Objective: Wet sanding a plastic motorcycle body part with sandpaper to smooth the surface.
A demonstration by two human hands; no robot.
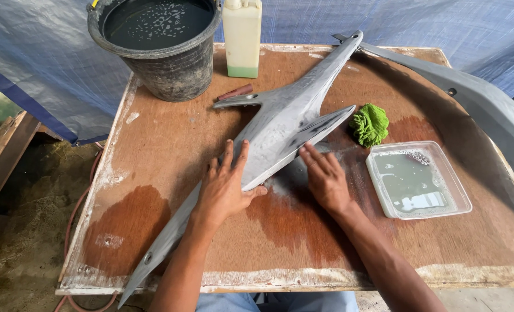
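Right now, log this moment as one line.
left hand: flat on long grey pointed plastic panel | right hand: pressing panel's wet edge | nearby: green cloth, clear square tray

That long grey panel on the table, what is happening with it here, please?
A person presses both bare hands on a long grey plastic panel lying across a wet wooden table. The left hand lies flat on top of the panel, and the right hand rests beside its lower edge. Nearby are a green cloth, a shallow tray of cloudy water, a black bucket of water and a pale bottle.
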